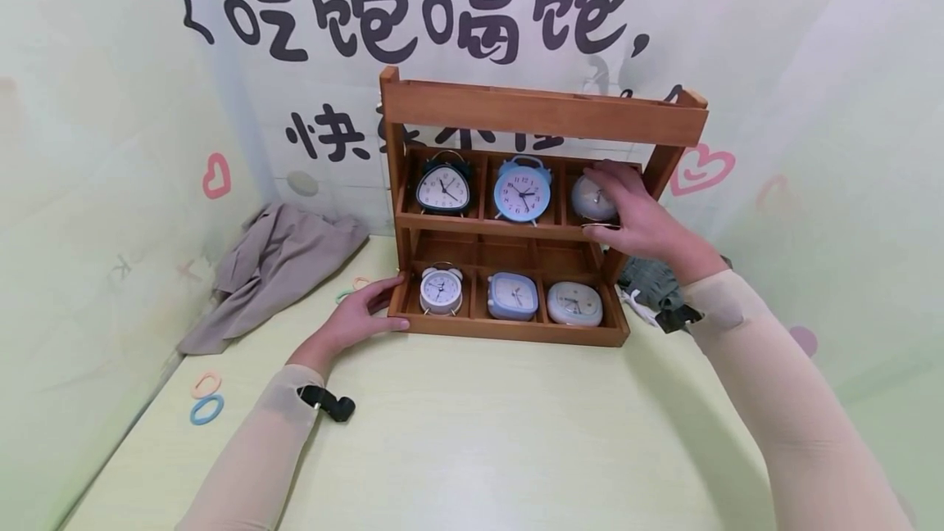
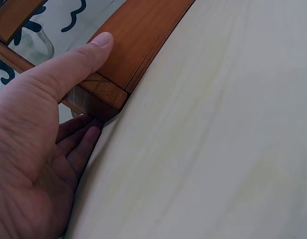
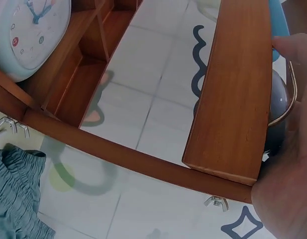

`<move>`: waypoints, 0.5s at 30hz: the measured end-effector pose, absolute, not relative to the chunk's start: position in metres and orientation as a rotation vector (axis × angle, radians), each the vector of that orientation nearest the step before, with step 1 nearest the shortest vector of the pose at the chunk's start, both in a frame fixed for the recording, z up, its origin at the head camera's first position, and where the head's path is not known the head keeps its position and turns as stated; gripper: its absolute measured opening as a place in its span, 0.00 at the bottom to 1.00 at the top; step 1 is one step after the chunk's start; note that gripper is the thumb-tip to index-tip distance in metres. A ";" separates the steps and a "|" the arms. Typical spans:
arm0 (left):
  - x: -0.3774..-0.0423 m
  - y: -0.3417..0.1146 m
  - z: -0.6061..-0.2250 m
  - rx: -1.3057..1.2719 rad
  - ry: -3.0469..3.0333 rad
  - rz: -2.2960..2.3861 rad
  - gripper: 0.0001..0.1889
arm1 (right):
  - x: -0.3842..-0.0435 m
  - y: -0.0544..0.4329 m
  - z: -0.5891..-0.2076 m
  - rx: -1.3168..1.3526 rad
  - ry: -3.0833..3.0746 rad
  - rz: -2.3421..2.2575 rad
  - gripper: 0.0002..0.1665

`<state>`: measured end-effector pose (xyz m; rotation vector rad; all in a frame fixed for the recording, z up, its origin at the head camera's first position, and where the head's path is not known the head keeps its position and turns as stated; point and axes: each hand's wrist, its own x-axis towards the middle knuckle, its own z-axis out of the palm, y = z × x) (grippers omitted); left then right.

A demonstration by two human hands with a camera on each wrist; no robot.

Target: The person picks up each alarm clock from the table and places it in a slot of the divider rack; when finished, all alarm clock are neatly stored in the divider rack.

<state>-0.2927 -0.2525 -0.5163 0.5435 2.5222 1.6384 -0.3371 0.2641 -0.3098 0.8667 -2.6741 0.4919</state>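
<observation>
A two-tier wooden rack (image 1: 509, 330) stands against the wall with alarm clocks in its compartments. My left hand (image 1: 352, 322) grips its lower left corner, thumb (image 2: 101, 47) on the front board and fingers around the side. At the upper right compartment, my right hand (image 1: 637, 215) holds a round grey clock (image 1: 590, 200), which has a wire loop (image 3: 291, 99) at its lower edge. Beside it on the upper tier are a light blue clock (image 1: 522, 193) and a dark, rounded-triangle clock (image 1: 442, 189). Below sit a white twin-bell clock (image 1: 441, 291), a blue squarish clock (image 1: 512, 295) and a pale oval clock (image 1: 575, 304).
A grey-brown cloth (image 1: 283, 269) lies heaped at the table's back left. Dark green gathered fabric (image 1: 649, 281) is behind the rack's right side. An orange ring (image 1: 206, 385) and a blue ring (image 1: 206, 410) lie on the table at left.
</observation>
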 end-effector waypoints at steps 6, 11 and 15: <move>-0.294 -0.251 -0.517 0.557 2.516 1.643 0.52 | -0.334 0.268 -0.313 0.856 -2.662 0.493 0.55; -0.294 -0.251 -0.519 0.545 2.518 1.640 0.51 | -0.324 0.273 -0.323 0.891 -2.526 0.565 0.55; -0.293 -0.251 -0.516 0.547 2.520 1.633 0.52 | -0.311 0.282 -0.338 0.926 -2.349 0.640 0.54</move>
